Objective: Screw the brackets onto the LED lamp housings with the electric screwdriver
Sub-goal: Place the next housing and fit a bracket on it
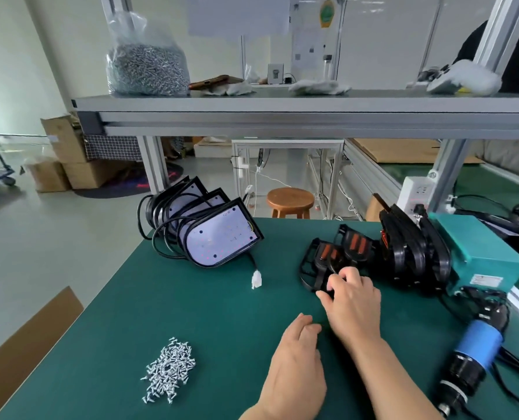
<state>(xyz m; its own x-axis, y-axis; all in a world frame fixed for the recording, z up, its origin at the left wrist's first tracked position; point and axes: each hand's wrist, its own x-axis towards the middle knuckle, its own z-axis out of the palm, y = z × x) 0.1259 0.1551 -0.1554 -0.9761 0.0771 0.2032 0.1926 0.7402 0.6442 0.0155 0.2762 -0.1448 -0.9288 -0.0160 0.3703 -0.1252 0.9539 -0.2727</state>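
Gripping the near edge of a black bracket [321,265] with the right hand [353,301], fingers curled round it, right of the middle. Resting the left hand [297,362] loose on the green mat [221,322] just below, holding nothing. Probably light, stiff plastic; best held by the rim. Up and left of the middle, leaning in a row: LED lamp housings [221,241], likely heavier, with white faces easy to scratch. Better lifted by the black edges.
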